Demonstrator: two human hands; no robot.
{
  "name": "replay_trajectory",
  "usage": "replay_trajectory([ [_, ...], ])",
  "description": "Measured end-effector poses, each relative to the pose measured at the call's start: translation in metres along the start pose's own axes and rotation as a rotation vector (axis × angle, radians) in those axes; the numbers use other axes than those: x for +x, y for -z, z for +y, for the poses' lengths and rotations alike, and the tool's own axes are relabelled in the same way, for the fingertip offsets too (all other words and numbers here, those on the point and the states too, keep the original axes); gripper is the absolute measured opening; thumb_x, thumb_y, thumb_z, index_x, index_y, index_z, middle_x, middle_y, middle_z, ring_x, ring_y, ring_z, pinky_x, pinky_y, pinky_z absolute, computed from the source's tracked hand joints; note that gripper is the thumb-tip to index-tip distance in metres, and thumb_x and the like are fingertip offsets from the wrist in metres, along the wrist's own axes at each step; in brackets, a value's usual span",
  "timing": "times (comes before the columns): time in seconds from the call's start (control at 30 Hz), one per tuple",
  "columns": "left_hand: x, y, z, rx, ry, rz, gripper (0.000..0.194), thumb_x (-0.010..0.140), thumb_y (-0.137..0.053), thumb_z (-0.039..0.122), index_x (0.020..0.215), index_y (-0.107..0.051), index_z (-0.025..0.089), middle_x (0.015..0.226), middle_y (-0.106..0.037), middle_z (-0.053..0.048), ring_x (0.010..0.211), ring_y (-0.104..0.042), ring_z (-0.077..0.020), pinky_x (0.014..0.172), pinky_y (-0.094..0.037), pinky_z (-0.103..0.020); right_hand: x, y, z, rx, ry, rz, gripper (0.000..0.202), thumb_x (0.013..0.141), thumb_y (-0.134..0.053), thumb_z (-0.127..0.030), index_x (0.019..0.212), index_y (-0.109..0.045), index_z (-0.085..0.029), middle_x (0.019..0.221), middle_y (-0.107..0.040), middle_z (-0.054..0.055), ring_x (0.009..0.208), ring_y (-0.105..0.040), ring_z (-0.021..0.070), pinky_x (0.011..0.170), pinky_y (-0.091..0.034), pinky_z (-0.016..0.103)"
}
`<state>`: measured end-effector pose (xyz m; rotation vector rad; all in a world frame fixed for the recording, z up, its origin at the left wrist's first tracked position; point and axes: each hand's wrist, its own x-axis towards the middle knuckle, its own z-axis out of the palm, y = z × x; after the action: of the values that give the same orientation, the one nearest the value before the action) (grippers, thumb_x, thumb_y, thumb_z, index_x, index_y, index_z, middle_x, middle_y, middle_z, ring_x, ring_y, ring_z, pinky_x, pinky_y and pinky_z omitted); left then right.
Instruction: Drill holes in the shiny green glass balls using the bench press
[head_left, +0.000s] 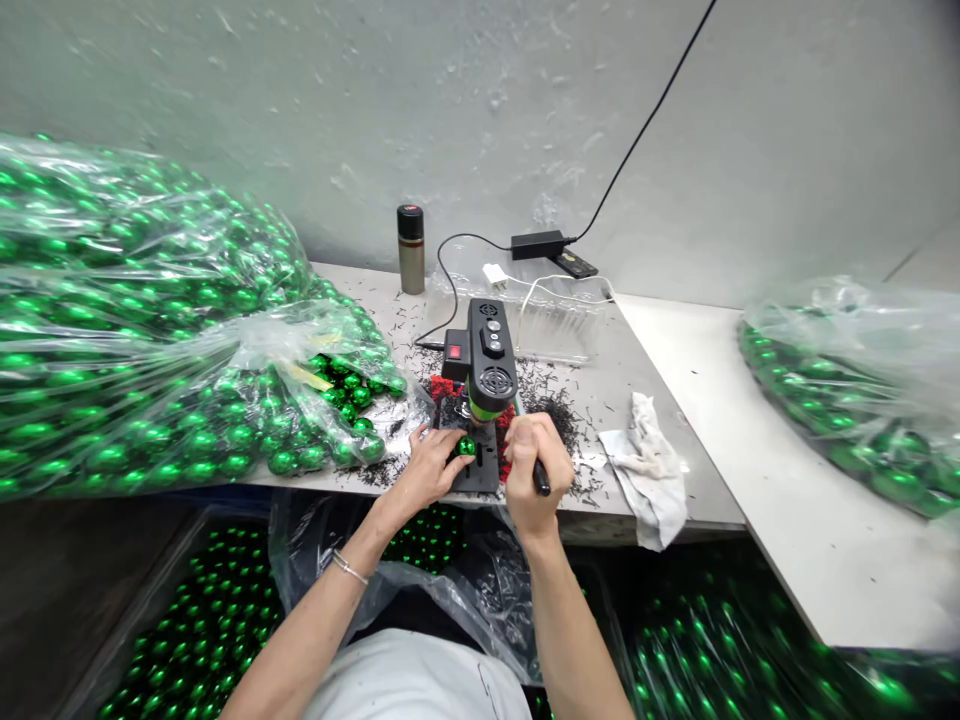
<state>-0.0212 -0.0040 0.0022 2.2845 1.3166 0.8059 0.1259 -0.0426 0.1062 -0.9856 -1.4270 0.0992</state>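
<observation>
My left hand point(433, 463) pinches a shiny green ball point(466, 446) between thumb and fingers, just below the head of a small black machine point(492, 352). The machine stands on a dark slotted base plate point(478, 477). My right hand point(538, 468) is wrapped round a slim black stick-like tool point(541, 479); its end pokes out below the fist and the rest is hidden, so I cannot tell its kind. Red fuzzy material point(505, 452) lies beside the plate. More loose green balls point(346, 392) show at the mouth of a clear bag to the left.
A huge clear bag point(142, 330) of green balls covers the left side. Behind the machine are a flask point(411, 250), a clear plastic tray point(574, 335) and a power adapter point(537, 245). A white cloth point(649, 465) hangs over the front edge. Black shavings point(551, 405) litter the table.
</observation>
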Motion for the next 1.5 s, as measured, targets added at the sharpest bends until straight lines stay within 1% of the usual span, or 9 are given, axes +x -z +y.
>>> replay_trajectory([
  [0.13, 0.004, -0.002, 0.002, 0.036, 0.023, 0.009, 0.027, 0.100, -0.054, 0.034, 0.118, -0.066, 0.018, 0.119, -0.072, -0.012, 0.117, -0.063, -0.0284, 0.114, -0.030, -0.054, 0.000, 0.000, 0.000, 0.005, 0.008, 0.000, 0.032, 0.098, -0.045, -0.015, 0.067, -0.047, -0.022, 0.069, -0.053, -0.001, 0.068, -0.054, 0.0122, 0.062, -0.042, 0.028],
  [0.47, 0.001, -0.025, -0.006, -0.045, 0.053, 0.149, 0.031, 0.097, -0.060, 0.039, 0.119, -0.068, 0.019, 0.120, -0.071, -0.012, 0.114, -0.061, -0.0274, 0.105, -0.037, -0.049, -0.006, 0.000, 0.003, 0.002, 0.016, -0.004, 0.030, 0.097, -0.043, -0.014, 0.068, -0.047, -0.022, 0.070, -0.052, -0.001, 0.067, -0.053, 0.0125, 0.062, -0.042, 0.028],
  [0.63, 0.000, -0.027, -0.007, -0.040, 0.042, 0.168, 0.030, 0.096, -0.062, 0.037, 0.120, -0.067, 0.020, 0.118, -0.072, -0.011, 0.114, -0.062, -0.0274, 0.105, -0.039, -0.047, -0.025, -0.004, 0.019, -0.005, 0.078, 0.014, 0.029, 0.096, -0.041, -0.014, 0.070, -0.047, -0.022, 0.071, -0.053, 0.000, 0.065, -0.053, 0.0130, 0.059, -0.043, 0.029],
  [0.8, -0.001, -0.029, -0.007, -0.027, 0.014, 0.202, 0.029, 0.095, -0.063, 0.035, 0.119, -0.067, 0.019, 0.116, -0.072, -0.012, 0.110, -0.063, -0.0273, 0.102, -0.041, -0.046, -0.045, -0.014, 0.044, -0.004, 0.210, 0.069, 0.029, 0.099, -0.037, -0.018, 0.071, -0.045, -0.022, 0.072, -0.051, -0.001, 0.064, -0.051, 0.0128, 0.067, -0.046, 0.033],
  [0.97, -0.001, -0.029, -0.006, -0.015, 0.007, 0.207, 0.028, 0.095, -0.063, 0.036, 0.119, -0.067, 0.020, 0.114, -0.072, -0.011, 0.109, -0.063, -0.0267, 0.101, -0.042, -0.045, -0.058, -0.020, 0.059, -0.018, 0.207, 0.120, 0.030, 0.099, -0.033, -0.018, 0.071, -0.043, -0.022, 0.074, -0.051, -0.001, 0.063, -0.052, 0.0124, 0.072, -0.046, 0.037],
  [1.23, -0.001, -0.030, -0.007, -0.025, 0.008, 0.194, 0.031, 0.095, -0.063, 0.037, 0.120, -0.067, 0.019, 0.117, -0.071, -0.011, 0.111, -0.062, -0.0267, 0.103, -0.041, -0.046, -0.064, -0.022, 0.064, -0.009, 0.190, 0.133, 0.029, 0.099, -0.033, -0.020, 0.072, -0.045, -0.022, 0.077, -0.053, -0.002, 0.065, -0.057, 0.0127, 0.081, -0.051, 0.041],
  [1.33, -0.001, -0.029, -0.008, -0.047, 0.015, 0.182, 0.031, 0.095, -0.063, 0.037, 0.120, -0.067, 0.019, 0.117, -0.071, -0.012, 0.111, -0.062, -0.0271, 0.103, -0.041, -0.047, -0.063, -0.019, 0.065, -0.053, 0.230, 0.085, 0.029, 0.100, -0.034, -0.021, 0.073, -0.044, -0.023, 0.076, -0.053, -0.002, 0.066, -0.059, 0.0127, 0.081, -0.051, 0.039],
  [1.43, 0.000, -0.029, -0.008, -0.077, 0.014, 0.173, 0.031, 0.095, -0.063, 0.037, 0.121, -0.066, 0.019, 0.117, -0.071, -0.012, 0.112, -0.062, -0.0271, 0.104, -0.041, -0.048, -0.060, -0.014, 0.065, -0.121, 0.298, -0.013, 0.028, 0.100, -0.035, -0.021, 0.074, -0.045, -0.023, 0.076, -0.054, -0.001, 0.068, -0.059, 0.0132, 0.075, -0.050, 0.036],
  [1.5, 0.002, -0.030, -0.008, -0.090, 0.022, 0.173, 0.032, 0.095, -0.064, 0.037, 0.121, -0.066, 0.020, 0.117, -0.072, -0.011, 0.112, -0.062, -0.0269, 0.105, -0.040, -0.048, -0.055, -0.010, 0.061, -0.124, 0.298, -0.030, 0.028, 0.099, -0.035, -0.021, 0.073, -0.044, -0.023, 0.074, -0.053, -0.001, 0.068, -0.057, 0.0137, 0.072, -0.049, 0.035],
])
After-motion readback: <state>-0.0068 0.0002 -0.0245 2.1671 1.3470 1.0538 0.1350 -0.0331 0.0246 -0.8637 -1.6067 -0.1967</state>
